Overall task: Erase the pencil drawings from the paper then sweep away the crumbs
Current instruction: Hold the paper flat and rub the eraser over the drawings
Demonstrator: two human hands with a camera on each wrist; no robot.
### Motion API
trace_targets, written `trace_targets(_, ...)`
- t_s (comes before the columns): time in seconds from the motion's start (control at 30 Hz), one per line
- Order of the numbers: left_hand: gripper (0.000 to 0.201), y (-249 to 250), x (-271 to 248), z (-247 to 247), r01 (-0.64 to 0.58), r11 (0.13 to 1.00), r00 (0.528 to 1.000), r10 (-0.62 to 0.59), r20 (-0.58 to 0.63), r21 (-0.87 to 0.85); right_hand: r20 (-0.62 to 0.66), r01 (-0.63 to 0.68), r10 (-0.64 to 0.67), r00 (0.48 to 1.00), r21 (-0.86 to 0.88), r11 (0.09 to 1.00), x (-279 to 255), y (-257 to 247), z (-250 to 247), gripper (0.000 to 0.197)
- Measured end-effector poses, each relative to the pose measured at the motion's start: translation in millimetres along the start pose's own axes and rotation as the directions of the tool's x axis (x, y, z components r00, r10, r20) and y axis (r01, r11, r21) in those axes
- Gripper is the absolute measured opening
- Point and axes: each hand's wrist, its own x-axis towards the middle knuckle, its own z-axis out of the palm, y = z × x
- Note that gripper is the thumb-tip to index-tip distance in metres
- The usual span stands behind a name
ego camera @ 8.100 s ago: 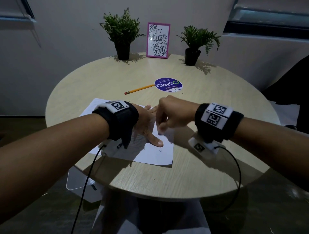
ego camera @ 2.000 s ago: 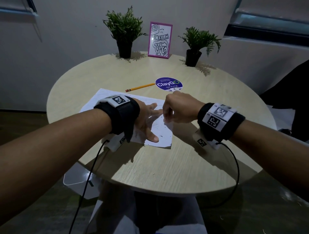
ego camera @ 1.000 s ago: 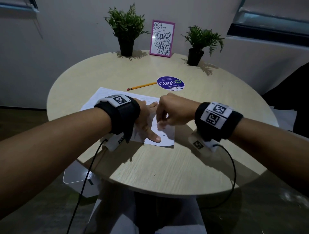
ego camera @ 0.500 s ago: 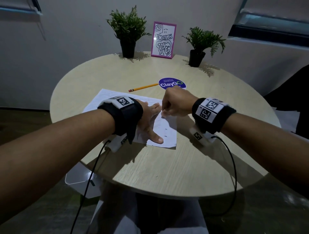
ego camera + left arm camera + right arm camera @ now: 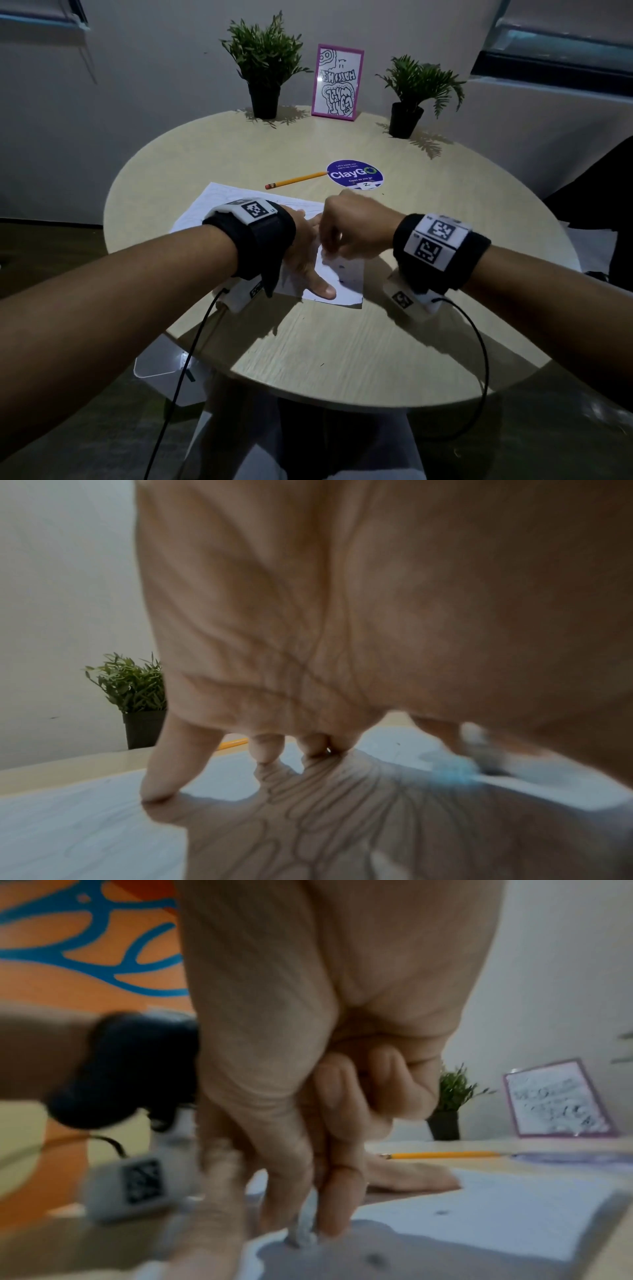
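Observation:
A white sheet of paper (image 5: 346, 281) with faint pencil lines lies on the round table (image 5: 342, 342). My left hand (image 5: 308, 253) lies flat on the sheet with fingers spread, thumb near the front edge; in the left wrist view its fingertips (image 5: 161, 791) press the paper (image 5: 68, 831). My right hand (image 5: 349, 233) is curled beside it and pinches a small grey-white eraser (image 5: 303, 1231), whose tip touches the paper (image 5: 479, 1218). A few dark specks (image 5: 340, 266) lie on the sheet by the hands.
A yellow pencil (image 5: 296, 180) lies beyond the paper beside a round purple sticker (image 5: 354, 173). Two potted plants (image 5: 265, 72) (image 5: 411, 96) and a pink framed picture (image 5: 337, 82) stand at the far edge. Wrist cables hang off the near edge.
Over the last seconds my right hand has rubbed back and forth over the sheet's right part; since half a second ago it came nearer again. The left hand has stayed pressed flat.

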Motion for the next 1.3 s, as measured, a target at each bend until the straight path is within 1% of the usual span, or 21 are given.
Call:
trace_targets(0.07,0.105,-2.5,0.1,1.9,-0.023,1.0,1.0,0.023,0.002,-0.013,0.071,0.067,-0.069,0.995,0.032,0.997,-5.5,-11.3,-0.2,0.013)
trace_targets(0.1,0.104,-2.2,0.6,2.7,-0.036,0.999,0.999,0.036,-0.007,-0.003,0.086,0.057,-0.061,0.994,0.041,0.998,-4.1,-9.3,-1.8,0.014)
trace_targets(0.13,0.107,-1.1,1.2,2.8,-0.041,0.999,0.999,0.042,-0.019,0.015,0.071,0.025,-0.028,0.997,0.042,0.999,-0.6,-3.2,-3.8,0.015)
trace_targets(0.23,0.127,3.6,-2.2,-0.8,-0.004,0.999,0.999,0.006,-0.044,0.032,-0.052,-0.137,0.138,0.989,0.017,0.99,10.2,18.8,-6.3,0.016)
trace_targets(0.3,0.127,5.7,-6.6,-3.0,0.003,1.0,0.999,-0.002,-0.047,0.022,-0.095,-0.196,0.194,0.976,-0.015,0.98,11.7,17.2,-2.8,0.02)
trace_targets(0.37,0.117,4.3,-5.3,-2.5,0.004,0.999,0.999,-0.003,-0.033,0.04,-0.074,-0.149,0.145,0.987,-0.048,0.988,6.7,2.9,0.9,0.024)
trace_targets(0.47,0.095,1.2,-0.5,0.6,0.003,0.999,0.999,-0.001,-0.043,0.036,0.037,-0.012,0.011,0.999,0.025,1.0,-4.3,-14.6,-0.3,0.019)
trace_targets(0.5,0.096,-0.9,3.3,1.9,0.01,0.999,0.999,-0.009,-0.049,0.031,0.062,-0.002,-0.001,0.998,0.039,0.999,-4.8,-14.3,-1.8,0.019)
trace_targets(0.53,0.105,-3.1,7.4,2.8,0.014,0.999,0.999,-0.012,-0.05,0.035,0.067,-0.014,0.011,0.998,0.043,0.999,-2.4,-9.9,-2.9,0.02)
trace_targets(0.6,0.127,-4.2,10.8,2.8,0.002,0.999,0.999,0.0,-0.039,0.048,0.021,-0.082,0.081,0.996,0.049,0.995,6.3,6.0,-4.1,0.02)
trace_targets(0.7,0.134,0.1,6.4,-1.3,-0.005,0.999,0.999,0.007,-0.036,0.039,-0.076,-0.222,0.224,0.972,0.038,0.974,14.7,17.8,-2.9,0.02)
trace_targets(0.73,0.131,1.9,3.9,-1.4,0.001,0.999,1.0,0.0,-0.03,0.05,-0.103,-0.228,0.228,0.968,0.015,0.974,14.5,14.5,-0.9,0.023)
trace_targets(0.8,0.112,1.6,5.5,-1.1,0.004,0.998,1.0,-0.004,0.001,0.07,-0.111,-0.156,0.152,0.982,-0.026,0.987,9.3,2.1,4.4,0.027)
trace_targets(0.87,0.09,-1.4,10.2,-0.3,0.016,0.996,1.0,-0.016,0.003,0.088,-0.032,-0.049,0.049,0.998,0.008,0.999,-0.5,-11.5,7.4,0.022)
trace_targets(0.9,0.087,-2.0,10.8,-0.2,0.024,0.995,1.0,-0.023,-0.007,0.095,0.012,-0.02,0.019,1.0,0.034,0.999,-3.2,-13.8,7.0,0.02)
trace_targets(0.93,0.091,-2.3,11.6,0.1,0.023,0.995,1.0,-0.022,-0.016,0.1,0.034,-0.014,0.012,0.999,0.049,0.999,-3.2,-12.4,6.0,0.02)
trace_targets(0.97,0.1,-1.8,10.5,-0.3,0.013,0.995,1.0,-0.011,-0.023,0.096,0.028,-0.033,0.032,0.999,0.059,0.998,-0.5,-6.7,5.1,0.022)
trace_targets(1.03,0.124,0.7,7.2,-0.5,-0.004,0.997,1.0,0.006,-0.026,0.08,-0.03,-0.14,0.142,0.989,0.058,0.988,7.1,11.3,3.5,0.024)
trace_targets(1.1,0.137,1.1,5.5,0.5,0.012,0.999,1.0,-0.01,-0.03,0.04,-0.063,-0.251,0.253,0.965,0.035,0.967,11.1,27.2,0.7,0.021)
trace_targets(1.2,0.138,0.1,5.4,2.6,0.03,1.0,0.999,-0.03,-0.029,0.003,-0.045,-0.289,0.291,0.956,0.043,0.956,14.7,32.8,-2.2,0.017)
trace_targets(1.3,0.133,-0.8,2.1,2.0,-0.007,1.0,0.999,0.008,-0.041,0.019,-0.021,-0.292,0.293,0.956,0.023,0.956,17.6,31.5,-1.9,0.017)
